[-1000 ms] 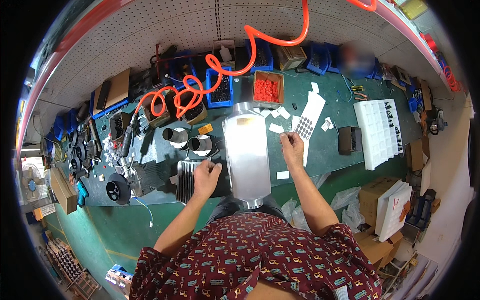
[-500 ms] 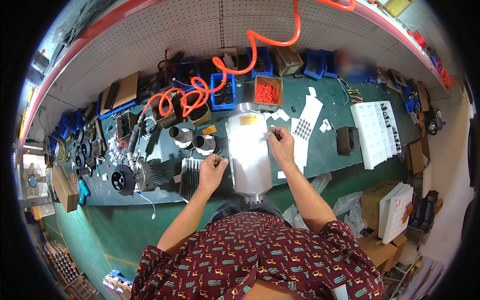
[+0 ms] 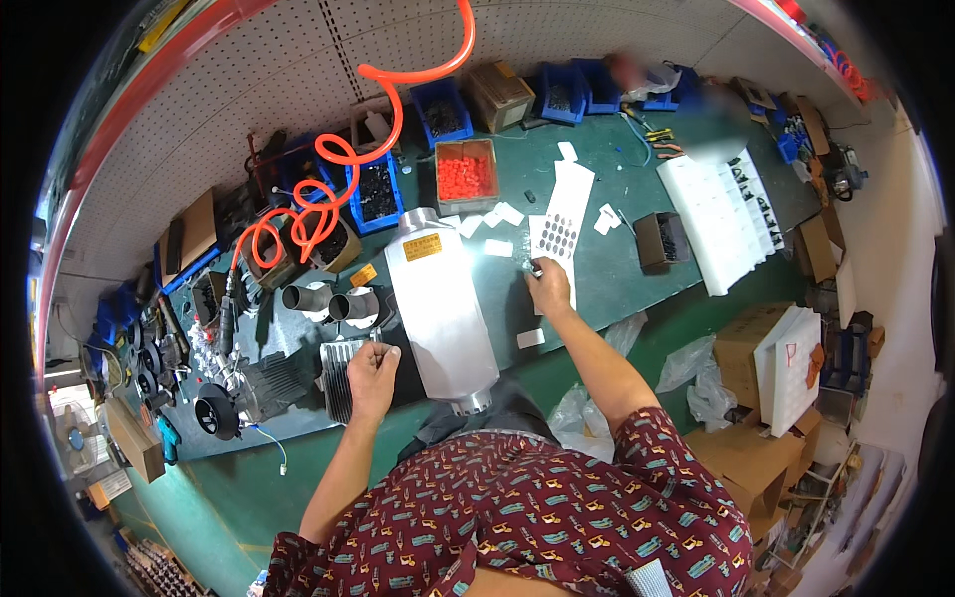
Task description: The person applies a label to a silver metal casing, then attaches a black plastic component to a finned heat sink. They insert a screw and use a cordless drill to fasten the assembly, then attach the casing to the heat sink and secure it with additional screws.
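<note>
A long silver metal housing [image 3: 438, 308] with a yellow label [image 3: 423, 247] near its far end lies before me, its near end over the table's edge. My left hand [image 3: 372, 378] is closed left of the housing, above a finned metal part [image 3: 339, 373]; whatever its fingers may hold is hidden. My right hand [image 3: 549, 289] is right of the housing, fingertips pinched together by the left edge of a white sheet of dark oval stickers [image 3: 567, 194]. Something small and pale shows at those fingertips, too small to name. Two metal pipe fittings [image 3: 355, 308] stand left of the housing.
A box of red caps [image 3: 466, 174] and blue bins [image 3: 374, 194] line the back. A coiled orange air hose [image 3: 343, 154] hangs at the left. A motor assembly [image 3: 254, 388] lies left, a white tray [image 3: 721, 219] right. Small white papers [image 3: 498, 248] lie beyond the housing.
My right hand has left the housing's right side and moved right to the sticker sheet. The left hand stays closed beside the housing. The whole view has shifted and turned.
</note>
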The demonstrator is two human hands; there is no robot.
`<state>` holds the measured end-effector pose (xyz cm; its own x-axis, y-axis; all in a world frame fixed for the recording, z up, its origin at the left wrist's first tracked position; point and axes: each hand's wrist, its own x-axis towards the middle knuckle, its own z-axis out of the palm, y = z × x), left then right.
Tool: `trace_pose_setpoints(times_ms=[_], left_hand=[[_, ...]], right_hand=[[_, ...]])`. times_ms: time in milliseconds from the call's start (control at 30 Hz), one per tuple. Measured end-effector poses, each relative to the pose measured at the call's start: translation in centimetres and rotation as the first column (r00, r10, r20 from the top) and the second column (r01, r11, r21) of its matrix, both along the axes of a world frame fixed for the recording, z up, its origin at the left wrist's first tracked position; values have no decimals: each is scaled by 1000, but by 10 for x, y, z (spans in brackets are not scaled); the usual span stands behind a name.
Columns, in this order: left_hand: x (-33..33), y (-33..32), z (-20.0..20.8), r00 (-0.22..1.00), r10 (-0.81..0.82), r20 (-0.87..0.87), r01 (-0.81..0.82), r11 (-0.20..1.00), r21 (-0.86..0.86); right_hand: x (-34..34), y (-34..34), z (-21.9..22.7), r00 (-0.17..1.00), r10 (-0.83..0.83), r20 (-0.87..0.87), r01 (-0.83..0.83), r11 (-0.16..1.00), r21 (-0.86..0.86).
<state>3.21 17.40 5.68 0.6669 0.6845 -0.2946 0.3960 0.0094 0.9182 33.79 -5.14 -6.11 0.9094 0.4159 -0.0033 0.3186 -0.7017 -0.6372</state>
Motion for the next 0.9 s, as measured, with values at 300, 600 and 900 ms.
trace_pose_setpoints(times_ms=[300, 600, 900], left_hand=[[-1, -19, 26, 993, 121, 2, -121, 992, -38], [0, -23, 27, 990, 130, -45, -134, 985, -109], [-5, -20, 21, 989, 144, -42, -148, 985, -92]], right_hand=[[43, 72, -31, 957, 281, 78, -241, 913, -328], [61, 87, -14, 878, 457, -144, -473, 782, -406], [73, 87, 8, 820, 538, -195, -567, 716, -406]])
